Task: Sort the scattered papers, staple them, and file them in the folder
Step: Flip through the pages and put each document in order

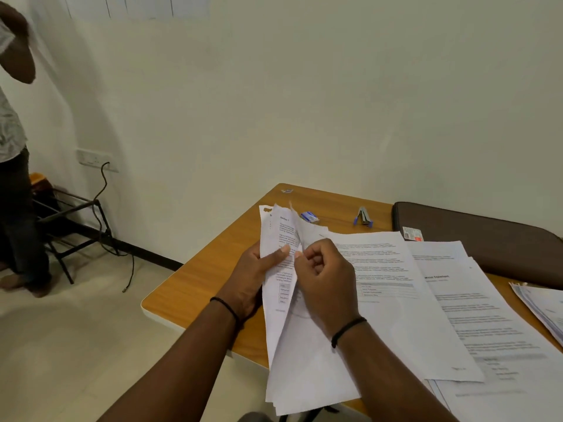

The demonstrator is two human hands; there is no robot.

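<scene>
From the head camera we see our left hand [254,277] gripping a sheaf of papers [281,263] over the table's [195,278] left edge, thumb across the print; our right hand [324,280] pinches one sheet. The closed folder [475,239] lies at the far edge.

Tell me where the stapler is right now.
In the head view the stapler stands on the far part of the table, between the small blue staple box and the dark folder.
</scene>
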